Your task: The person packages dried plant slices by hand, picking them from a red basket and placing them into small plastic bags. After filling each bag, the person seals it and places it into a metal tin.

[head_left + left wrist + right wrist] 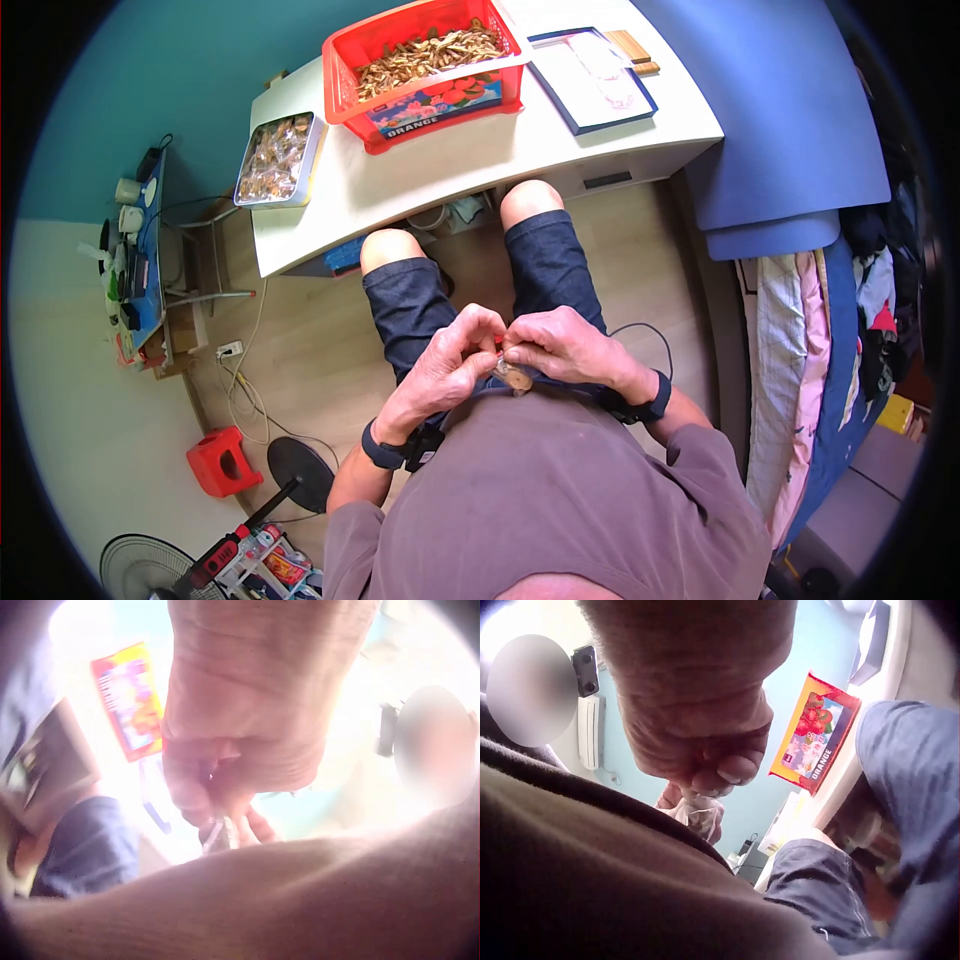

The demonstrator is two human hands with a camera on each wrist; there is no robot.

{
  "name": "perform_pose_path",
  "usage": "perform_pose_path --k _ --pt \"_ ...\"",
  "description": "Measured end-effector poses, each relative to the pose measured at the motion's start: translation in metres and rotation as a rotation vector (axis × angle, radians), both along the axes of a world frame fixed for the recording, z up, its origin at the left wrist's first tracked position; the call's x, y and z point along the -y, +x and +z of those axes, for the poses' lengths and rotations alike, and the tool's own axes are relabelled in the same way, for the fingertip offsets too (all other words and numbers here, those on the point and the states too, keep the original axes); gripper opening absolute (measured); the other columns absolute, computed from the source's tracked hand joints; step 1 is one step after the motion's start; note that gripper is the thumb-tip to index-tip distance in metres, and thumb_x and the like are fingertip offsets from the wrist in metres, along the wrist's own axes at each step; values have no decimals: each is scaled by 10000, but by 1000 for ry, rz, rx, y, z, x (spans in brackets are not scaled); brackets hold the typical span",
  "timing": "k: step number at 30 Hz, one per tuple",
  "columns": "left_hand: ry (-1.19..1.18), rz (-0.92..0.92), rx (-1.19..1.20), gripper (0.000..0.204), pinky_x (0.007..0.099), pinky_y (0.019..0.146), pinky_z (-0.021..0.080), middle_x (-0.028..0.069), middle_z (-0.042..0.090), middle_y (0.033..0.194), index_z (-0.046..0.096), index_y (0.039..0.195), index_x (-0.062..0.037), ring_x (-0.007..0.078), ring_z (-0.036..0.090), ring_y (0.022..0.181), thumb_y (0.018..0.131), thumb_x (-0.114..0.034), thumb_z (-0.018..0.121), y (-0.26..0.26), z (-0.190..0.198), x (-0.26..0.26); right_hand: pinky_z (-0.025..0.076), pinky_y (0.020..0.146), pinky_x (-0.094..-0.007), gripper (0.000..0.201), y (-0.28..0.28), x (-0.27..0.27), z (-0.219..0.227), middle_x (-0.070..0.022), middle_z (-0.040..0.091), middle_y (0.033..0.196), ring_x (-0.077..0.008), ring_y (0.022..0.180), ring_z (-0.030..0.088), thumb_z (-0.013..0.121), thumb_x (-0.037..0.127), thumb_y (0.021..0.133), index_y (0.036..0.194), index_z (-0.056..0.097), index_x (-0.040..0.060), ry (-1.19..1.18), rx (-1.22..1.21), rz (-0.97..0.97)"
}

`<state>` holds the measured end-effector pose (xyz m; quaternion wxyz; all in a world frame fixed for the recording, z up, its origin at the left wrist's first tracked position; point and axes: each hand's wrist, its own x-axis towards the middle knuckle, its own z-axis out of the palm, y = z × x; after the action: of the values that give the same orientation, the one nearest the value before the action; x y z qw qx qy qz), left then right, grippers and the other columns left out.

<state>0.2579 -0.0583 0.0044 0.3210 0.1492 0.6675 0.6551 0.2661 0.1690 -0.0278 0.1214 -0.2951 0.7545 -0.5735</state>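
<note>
Both hands meet over the lap, pinching the top of a small clear plastic bag [514, 377] with tan-brown pieces inside. The left hand [452, 358] holds it from the left with bent fingers and thumb. From the other side the right hand [568, 347] pinches it, knuckles up. A small red bit shows between the fingertips. In the right wrist view the crinkled bag [700, 817] hangs below the curled fingers, its neck gathered. Only a blurred, shiny part of the bag [217, 836] appears in the left wrist view.
On the white table [400, 185] ahead stands a red basket [345, 95] full of brown dried slices. A tin [274, 160] of filled clear bags lies left of it, a dark-rimmed tray [570, 85] right. A red stool [222, 462] and cables lie on the floor at left.
</note>
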Motion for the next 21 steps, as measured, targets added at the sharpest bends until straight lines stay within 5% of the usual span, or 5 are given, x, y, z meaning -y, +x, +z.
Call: perform_pose_path --k 2,5,13,16,21 --pt "24 15 51 303 213 567 359 -28 509 807 497 1199 -88 46 437 667 953 81 550 1 -6 0 543 629 -370 174 -1 0 -8 -129 689 863 -273 684 663 709 165 933 1043 666 37 -24 -25 -34" --pt "29 137 82 347 208 557 392 1 558 848 462 1215 -101 53 482 669 946 97 555 2 -11 6 502 667 -245 214 2 0 -2 9 651 900 -65 783 597 681 137 987 1145 653 -5 -329 828 -166" --pt "71 312 -46 339 200 542 416 29 586 871 430 1200 -103 63 516 657 958 95 563 2 -19 0 499 731 -223 372 -1 12 -9 -1 668 938 -58 819 595 797 225 912 1184 672 3 -37 655 -14" --pt "66 339 -46 313 211 657 482 16 564 877 419 1191 -72 56 550 751 967 98 555 -1 -17 1 491 709 -234 348 0 18 -19 3 659 922 -58 813 583 798 224 913 1155 684 2 -339 772 -45" --pt "148 301 266 319 228 603 547 60 653 917 524 1251 -5 93 636 740 968 -30 669 -6 -17 8 475 646 -261 252 -13 8 -1 1 656 789 -62 728 574 806 196 860 957 699 -10 63 581 -48"
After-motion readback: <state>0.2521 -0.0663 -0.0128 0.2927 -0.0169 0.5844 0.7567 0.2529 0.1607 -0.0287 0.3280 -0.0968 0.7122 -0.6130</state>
